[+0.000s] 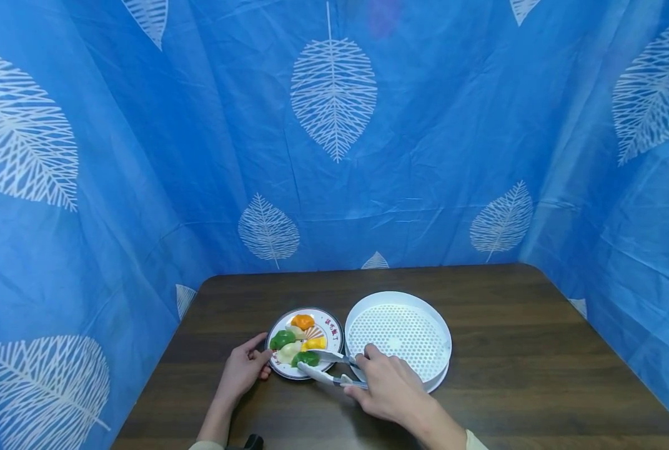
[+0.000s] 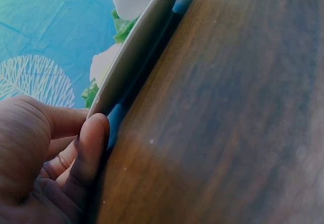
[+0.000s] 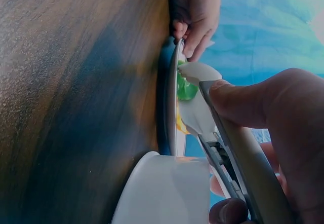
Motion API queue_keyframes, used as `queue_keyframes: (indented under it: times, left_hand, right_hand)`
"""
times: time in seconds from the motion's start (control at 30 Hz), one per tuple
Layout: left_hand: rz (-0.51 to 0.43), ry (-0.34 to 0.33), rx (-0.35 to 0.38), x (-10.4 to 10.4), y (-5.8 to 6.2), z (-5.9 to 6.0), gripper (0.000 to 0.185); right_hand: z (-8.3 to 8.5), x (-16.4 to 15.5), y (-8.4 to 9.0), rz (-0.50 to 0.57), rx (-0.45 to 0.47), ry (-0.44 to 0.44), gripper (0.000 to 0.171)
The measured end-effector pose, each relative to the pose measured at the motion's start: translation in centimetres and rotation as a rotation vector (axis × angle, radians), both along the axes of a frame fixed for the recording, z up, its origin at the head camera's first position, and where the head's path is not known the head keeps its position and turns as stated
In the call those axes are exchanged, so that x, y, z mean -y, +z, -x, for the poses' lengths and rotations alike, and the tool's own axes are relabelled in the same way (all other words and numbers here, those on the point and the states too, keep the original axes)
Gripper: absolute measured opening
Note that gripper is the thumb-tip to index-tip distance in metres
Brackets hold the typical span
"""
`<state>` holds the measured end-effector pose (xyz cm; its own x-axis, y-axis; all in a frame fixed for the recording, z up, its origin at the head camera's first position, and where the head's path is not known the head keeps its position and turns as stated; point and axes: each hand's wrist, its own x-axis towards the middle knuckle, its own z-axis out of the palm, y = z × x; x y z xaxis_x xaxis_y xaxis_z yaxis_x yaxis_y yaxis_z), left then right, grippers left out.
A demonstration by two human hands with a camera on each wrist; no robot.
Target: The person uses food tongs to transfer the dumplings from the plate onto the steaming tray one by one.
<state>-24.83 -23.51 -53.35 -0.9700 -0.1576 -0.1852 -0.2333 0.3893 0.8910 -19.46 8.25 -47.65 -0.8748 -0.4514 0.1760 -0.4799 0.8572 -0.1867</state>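
My left hand (image 1: 245,369) pinches the left rim of a round white plate (image 1: 332,342) between thumb and fingers. Colourful dumplings lie on the plate: an orange one (image 1: 303,321), a yellow one (image 1: 314,344), pale ones and two green ones. My right hand (image 1: 389,386) grips a pair of tongs (image 1: 340,380) with pale tips. Those tips stand on either side of the nearer green dumpling (image 1: 306,358). In the right wrist view the tongs (image 3: 243,158) reach over the plate, and the green dumpling (image 3: 186,87) shows by their tips.
Right of the plate stands a round white steamer basket (image 1: 398,337) with a perforated bottom, on a white base. Both stand on a dark wooden table (image 1: 514,350). Blue cloth with white leaf prints (image 1: 334,94) hangs behind and at both sides. A small black object (image 1: 253,442) shows at the front edge.
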Motion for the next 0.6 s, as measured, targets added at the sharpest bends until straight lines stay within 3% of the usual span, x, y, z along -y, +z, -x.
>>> queue_keyframes:
  times: [0.33,0.6]
  left_hand:
    - [-0.019,0.001,-0.036,-0.1,-0.2,0.0,0.053]
    - [-0.017,0.004,-0.025,-0.1,-0.1,0.0,0.054]
  right_hand:
    - [-0.2,-0.2,0.0,-0.006,-0.065,0.020,0.046]
    - [-0.3,-1.0,-0.1,0.051,-0.048,0.011,0.045]
